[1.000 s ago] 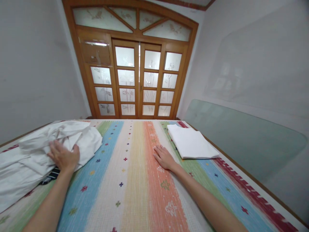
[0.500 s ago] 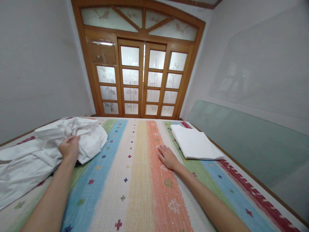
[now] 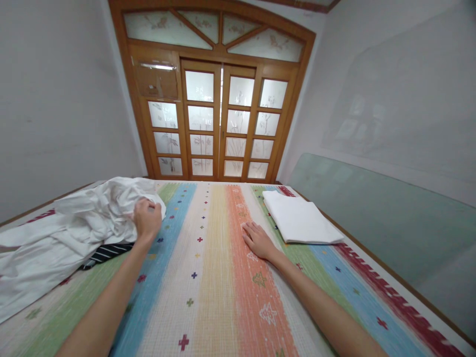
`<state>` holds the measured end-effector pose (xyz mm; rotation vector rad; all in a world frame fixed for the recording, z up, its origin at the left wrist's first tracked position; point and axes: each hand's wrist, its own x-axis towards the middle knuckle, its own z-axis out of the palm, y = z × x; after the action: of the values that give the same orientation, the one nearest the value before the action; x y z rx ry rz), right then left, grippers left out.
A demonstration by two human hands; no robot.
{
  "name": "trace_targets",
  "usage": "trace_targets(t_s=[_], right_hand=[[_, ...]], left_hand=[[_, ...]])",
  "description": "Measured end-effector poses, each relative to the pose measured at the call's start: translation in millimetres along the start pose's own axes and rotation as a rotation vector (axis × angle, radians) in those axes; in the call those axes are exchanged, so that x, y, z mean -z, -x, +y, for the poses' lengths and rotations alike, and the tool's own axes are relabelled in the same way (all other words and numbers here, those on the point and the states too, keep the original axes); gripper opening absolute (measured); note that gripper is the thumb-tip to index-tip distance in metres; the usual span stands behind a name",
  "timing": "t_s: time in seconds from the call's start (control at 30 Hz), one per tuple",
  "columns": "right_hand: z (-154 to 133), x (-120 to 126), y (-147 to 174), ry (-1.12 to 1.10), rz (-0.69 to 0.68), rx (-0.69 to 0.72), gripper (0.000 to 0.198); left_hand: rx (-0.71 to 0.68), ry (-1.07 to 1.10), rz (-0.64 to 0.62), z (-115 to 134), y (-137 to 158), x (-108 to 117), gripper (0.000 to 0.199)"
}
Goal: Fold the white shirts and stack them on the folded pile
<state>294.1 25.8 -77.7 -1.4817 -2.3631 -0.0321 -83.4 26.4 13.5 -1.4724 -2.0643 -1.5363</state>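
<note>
A crumpled white cloth [image 3: 100, 210] lies heaped on the left side of the striped cover, its folds loose and uneven. My left hand [image 3: 148, 218] is at the right end of this heap, fingers curled and closed on the cloth; the fingertips are partly hidden. From under the heap sticks out a black cloth with white stripes [image 3: 106, 255]. My right hand [image 3: 258, 240] rests palm down and open on the orange stripe, holding nothing. To its right lies a flat, folded white cloth [image 3: 301, 218], apart from the fingers.
The multicoloured striped cover [image 3: 211, 297] spreads over the wide flat surface. A pale green panel [image 3: 372, 208] stands along the right edge. Wooden doors with glass panes [image 3: 219, 119] are beyond the far edge, and bare walls rise at both sides.
My left hand has moved right across the heap to its right end. The heap's folds have shifted and more of the black striped cloth shows. My right hand stays in place.
</note>
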Motion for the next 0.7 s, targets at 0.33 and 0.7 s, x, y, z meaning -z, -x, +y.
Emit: trace_targets(t_s=[0.33, 0.7], right_hand=[[2, 6, -4, -0.63, -0.003, 0.008, 0.055], [-38, 22, -8, -1.362, 0.006, -0.075, 0.042]], left_hand=[[-0.545, 0.369, -0.968, 91, 131, -30, 0.022], [-0.759, 0.306, -1.209, 107, 180, -23, 0.027]])
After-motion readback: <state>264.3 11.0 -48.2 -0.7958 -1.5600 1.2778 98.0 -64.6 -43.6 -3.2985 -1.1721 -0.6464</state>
